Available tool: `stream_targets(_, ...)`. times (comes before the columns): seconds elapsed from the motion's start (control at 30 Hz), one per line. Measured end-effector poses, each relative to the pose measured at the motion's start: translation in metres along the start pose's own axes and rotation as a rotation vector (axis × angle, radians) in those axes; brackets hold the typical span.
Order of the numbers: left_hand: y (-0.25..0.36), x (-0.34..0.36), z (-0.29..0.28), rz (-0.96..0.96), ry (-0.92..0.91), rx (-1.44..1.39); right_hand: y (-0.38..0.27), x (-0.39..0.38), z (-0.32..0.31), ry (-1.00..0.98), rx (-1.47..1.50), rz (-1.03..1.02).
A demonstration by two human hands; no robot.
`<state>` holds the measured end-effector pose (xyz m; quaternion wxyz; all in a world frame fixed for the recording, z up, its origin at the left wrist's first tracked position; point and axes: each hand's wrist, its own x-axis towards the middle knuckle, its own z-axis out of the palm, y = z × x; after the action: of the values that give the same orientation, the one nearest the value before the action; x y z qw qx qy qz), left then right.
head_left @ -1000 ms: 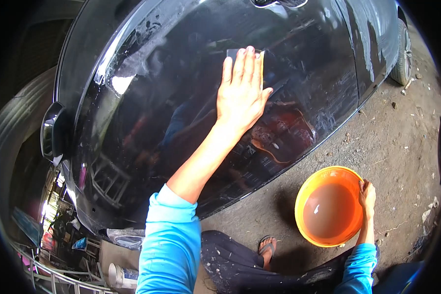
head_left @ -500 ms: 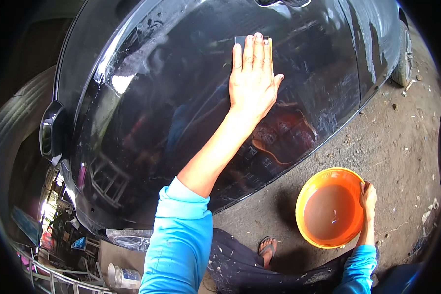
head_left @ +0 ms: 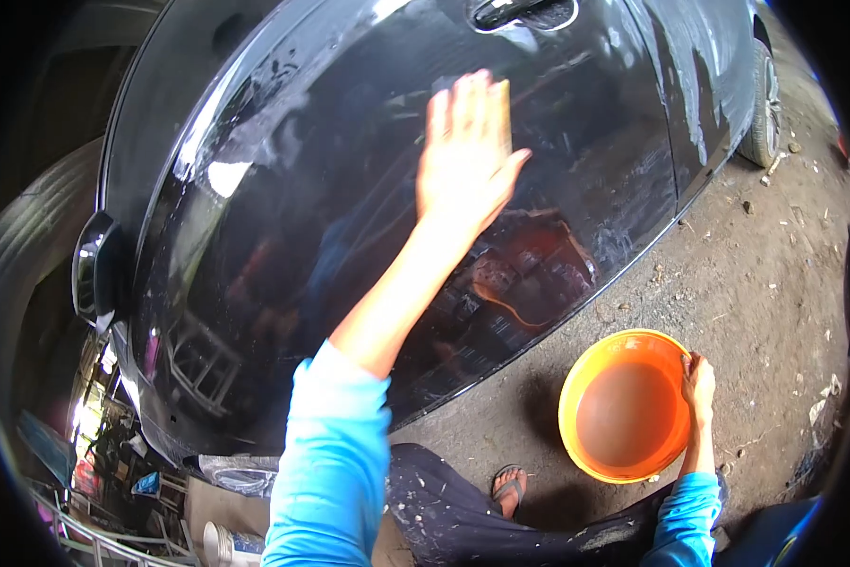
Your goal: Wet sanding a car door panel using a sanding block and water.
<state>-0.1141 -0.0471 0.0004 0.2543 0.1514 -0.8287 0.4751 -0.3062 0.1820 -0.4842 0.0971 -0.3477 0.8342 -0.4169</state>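
Note:
My left hand (head_left: pixel 464 161) lies flat on a glossy black car door (head_left: pixel 292 227), fingers stretched out and blurred by motion. Under the fingers is a thin dark sheet, mostly covered; a yellowish edge (head_left: pixel 506 102) shows beside the index finger, and I cannot make out what kind of sheet it is. On the lower right, my right hand (head_left: pixel 699 386) grips the rim of an orange bucket (head_left: pixel 628 350). Cloudy brown water (head_left: pixel 625 416) fills part of it. Whitish smears (head_left: pixel 675 85) mark the panel beyond the door seam.
The door handle (head_left: pixel 524 14) is at the top, the side mirror (head_left: pixel 94 269) at the left. A wheel (head_left: pixel 763 109) stands far right. Dirt ground (head_left: pixel 727 274) surrounds the bucket. My sandalled foot (head_left: pixel 509 487) is beside it. A white pail (head_left: pixel 224 545) and metal frames stand lower left.
My left hand has slid a little left on the door, and the dark sheet past its fingertips shows less. The view has shifted slightly. My right hand still grips the bucket.

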Motion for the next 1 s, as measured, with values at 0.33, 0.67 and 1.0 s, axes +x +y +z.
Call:
stream_targets(0.33, -0.077, -0.227, -0.082, -0.225, -0.199, 0.271, -0.018, -0.004, -0.021, -0.069, -0.011, 0.103)
stream_targets(0.67, 0.023, -0.064, -0.005, 0.208, -0.341, -0.082, -0.015, 0.006, -0.029, -0.088, -0.001, 0.126)
stream_targets(1.0, 0.029, -0.143, -0.016, 0.122, -0.438, 0.107, -0.015, -0.005, -0.016, -0.119, -0.062, 0.128)
